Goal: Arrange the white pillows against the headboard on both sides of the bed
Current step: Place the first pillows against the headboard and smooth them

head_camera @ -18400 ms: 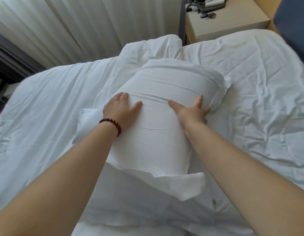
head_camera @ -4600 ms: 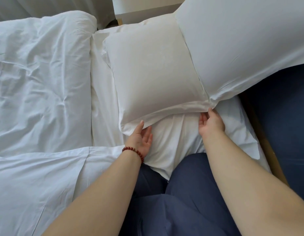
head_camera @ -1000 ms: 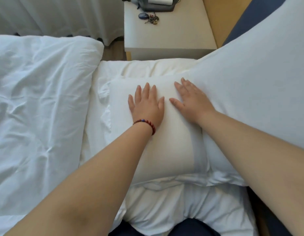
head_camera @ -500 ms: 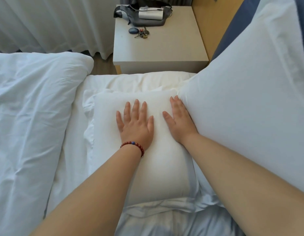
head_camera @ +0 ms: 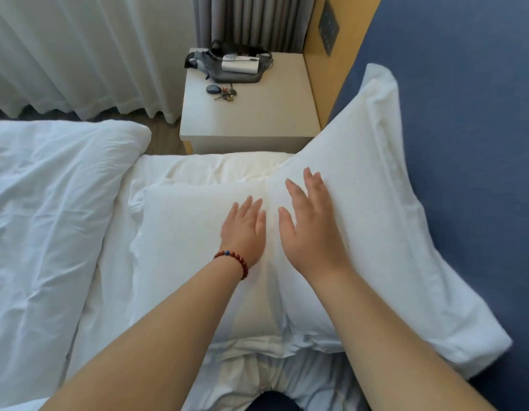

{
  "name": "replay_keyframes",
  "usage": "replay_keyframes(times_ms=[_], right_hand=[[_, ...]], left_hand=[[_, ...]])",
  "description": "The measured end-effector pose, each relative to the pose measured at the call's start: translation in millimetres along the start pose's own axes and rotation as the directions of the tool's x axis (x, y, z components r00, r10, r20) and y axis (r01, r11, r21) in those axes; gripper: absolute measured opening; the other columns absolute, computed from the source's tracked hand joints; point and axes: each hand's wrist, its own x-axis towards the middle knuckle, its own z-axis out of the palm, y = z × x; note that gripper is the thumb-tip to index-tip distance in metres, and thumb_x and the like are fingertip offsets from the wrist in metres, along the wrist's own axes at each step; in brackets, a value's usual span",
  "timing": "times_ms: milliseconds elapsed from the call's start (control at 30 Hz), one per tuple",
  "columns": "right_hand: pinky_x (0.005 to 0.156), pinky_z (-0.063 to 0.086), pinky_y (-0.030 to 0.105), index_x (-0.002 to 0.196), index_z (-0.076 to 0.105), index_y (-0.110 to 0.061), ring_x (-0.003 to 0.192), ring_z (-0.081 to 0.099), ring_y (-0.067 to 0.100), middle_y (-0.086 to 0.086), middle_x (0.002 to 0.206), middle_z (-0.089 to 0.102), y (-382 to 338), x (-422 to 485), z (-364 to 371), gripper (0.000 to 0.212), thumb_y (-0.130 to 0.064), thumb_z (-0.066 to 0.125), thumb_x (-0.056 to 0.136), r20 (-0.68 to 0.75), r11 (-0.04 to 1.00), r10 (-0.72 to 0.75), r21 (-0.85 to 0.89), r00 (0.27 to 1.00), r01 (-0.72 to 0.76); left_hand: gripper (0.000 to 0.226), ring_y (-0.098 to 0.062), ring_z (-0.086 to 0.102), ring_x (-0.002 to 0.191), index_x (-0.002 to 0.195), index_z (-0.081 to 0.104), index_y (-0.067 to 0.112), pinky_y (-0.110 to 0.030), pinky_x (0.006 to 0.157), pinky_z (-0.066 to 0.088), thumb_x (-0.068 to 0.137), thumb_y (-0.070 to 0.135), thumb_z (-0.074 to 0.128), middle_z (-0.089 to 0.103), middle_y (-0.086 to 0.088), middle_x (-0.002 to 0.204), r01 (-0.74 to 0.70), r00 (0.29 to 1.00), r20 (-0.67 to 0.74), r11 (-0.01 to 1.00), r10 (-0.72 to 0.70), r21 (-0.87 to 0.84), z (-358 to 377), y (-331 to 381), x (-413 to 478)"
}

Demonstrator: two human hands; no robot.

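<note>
Two white fabric pillows sit at the head of the bed, on the side nearest the bedside worktop. One plump rectangular white pillow (head_camera: pixel 183 247) lies flat on the white bed sheet (head_camera: pixel 109 277). The other, a larger white pillow with a flanged border (head_camera: pixel 376 203), stands tilted, its back leaning on the dark blue padded headboard (head_camera: pixel 465 143). The two pillows touch along the flat one's right edge.

The left hand (head_camera: pixel 245 229), with a red bead bracelet (head_camera: pixel 232 259) at the wrist, lies palm down on the flat pillow close to that shared edge, fingers straight and held together. The right hand (head_camera: pixel 310 229) is just beside it, palm down over the lower part of the leaning pillow, fingers straight and slightly spread. Both hands are a little blurred, and I cannot tell whether the right one presses the fabric or floats just above it. Neither hand holds anything.

To the left, a crumpled white duvet (head_camera: pixel 43 218) covers the rest of the bed. Beyond the pillows, the pale box-shaped bedside worktop (head_camera: pixel 272 114) carries a grey zip pouch (head_camera: pixel 227 66) and a bunch of keys (head_camera: pixel 224 91). White pleated curtains (head_camera: pixel 79 54) hang behind it.
</note>
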Motion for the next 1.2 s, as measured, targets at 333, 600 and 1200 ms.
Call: replay_keyframes(times_ms=[333, 600, 1200], right_hand=[[0.119, 0.024, 0.038, 0.151, 0.032, -0.013, 0.146, 0.025, 0.023, 0.004, 0.16, 0.026, 31, -34, -123, 0.052, -0.028, 0.04, 0.102, 0.004, 0.938, 0.314, -0.157, 0.95, -0.309], [0.114, 0.019, 0.022, 0.149, 0.036, -0.008, 0.143, 0.031, 0.018, 0.006, 0.157, 0.034, 38, -40, -125, 0.05, -0.021, 0.043, 0.102, -0.046, 0.937, 0.344, 0.076, 0.938, -0.34], [0.101, 0.017, 0.0, 0.14, 0.052, -0.014, 0.134, 0.04, 0.006, -0.003, 0.147, 0.048, 44, -31, -106, 0.042, -0.016, 0.051, 0.098, -0.111, 0.849, 0.449, 0.362, 0.887, -0.385]], left_hand=[[0.038, -0.013, 0.046, 0.131, 0.131, 0.059, 0.013, -0.025, 0.112, 0.032, 0.103, 0.021, 0.035, 0.059, -0.002, 0.135, -0.675, 0.736, -0.231, 0.711, 0.636, -0.196, -44, 167, -13], [0.057, -0.019, 0.03, 0.144, 0.142, 0.049, 0.02, -0.04, 0.12, 0.014, 0.099, 0.045, 0.022, 0.044, 0.002, 0.15, -0.825, 0.541, 0.284, 0.434, 0.792, 0.363, -37, 163, 58], [0.042, -0.025, 0.048, 0.13, 0.123, 0.066, 0.007, -0.034, 0.113, 0.03, 0.098, 0.03, 0.041, 0.061, -0.009, 0.132, -0.72, 0.672, 0.043, 0.639, 0.739, 0.271, -56, 205, 136]])
